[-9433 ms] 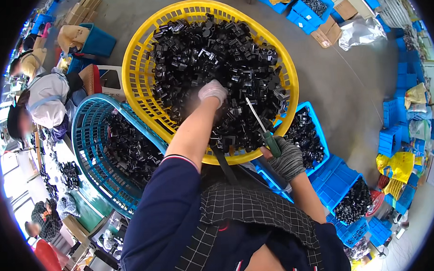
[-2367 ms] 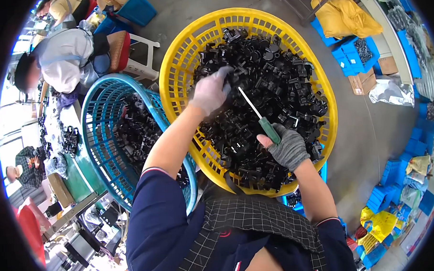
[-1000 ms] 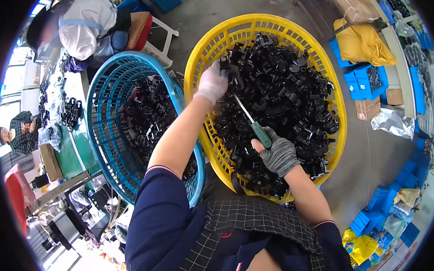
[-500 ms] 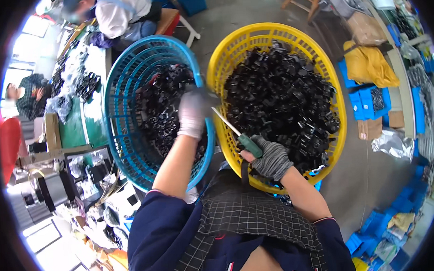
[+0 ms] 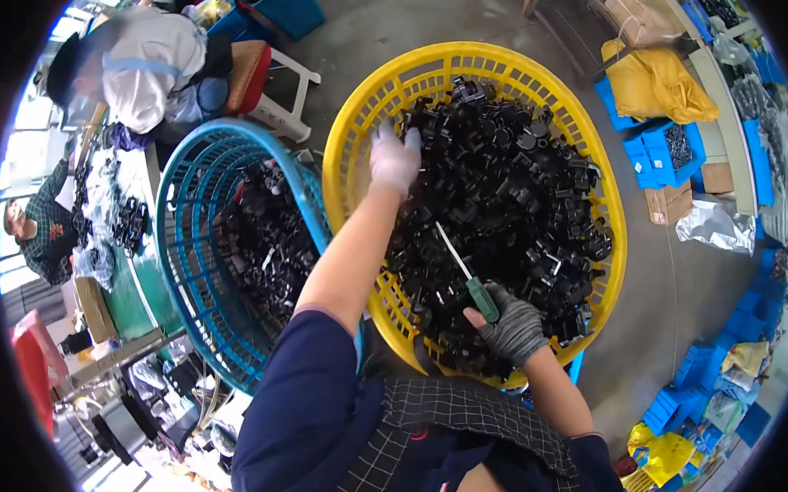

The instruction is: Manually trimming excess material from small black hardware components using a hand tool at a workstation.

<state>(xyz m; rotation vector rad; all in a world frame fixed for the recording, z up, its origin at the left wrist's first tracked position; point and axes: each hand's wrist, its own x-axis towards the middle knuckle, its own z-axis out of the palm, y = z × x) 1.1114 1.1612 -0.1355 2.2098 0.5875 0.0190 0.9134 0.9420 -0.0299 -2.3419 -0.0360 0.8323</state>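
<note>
A whitish glove covers my left hand (image 5: 395, 162), which is over the left side of the yellow basket (image 5: 605, 143). Its fingers are apart beside the black plastic parts (image 5: 496, 186) heaped in the basket, and I see nothing held in it. My right hand (image 5: 513, 330), in a grey knitted glove with the thumb tip bare, is closed round the green handle of a screwdriver (image 5: 482, 298). The screwdriver's metal shaft points up and left over the heap. To the left, the blue basket (image 5: 207, 320) holds smaller black pieces (image 5: 268, 242) and leans against the yellow one.
A person (image 5: 149, 68) sits at the upper left near a white-legged stool (image 5: 289, 98). Another person (image 5: 42, 224) is by the green workbench (image 5: 140, 298). On the right are blue bins (image 5: 656, 163), a yellow sack (image 5: 662, 85) and cardboard boxes (image 5: 646, 16).
My left hand has moved from the blue basket's right rim to over the yellow basket. The view has shifted, and the screwdriver now points more steeply upward, still in my right hand.
</note>
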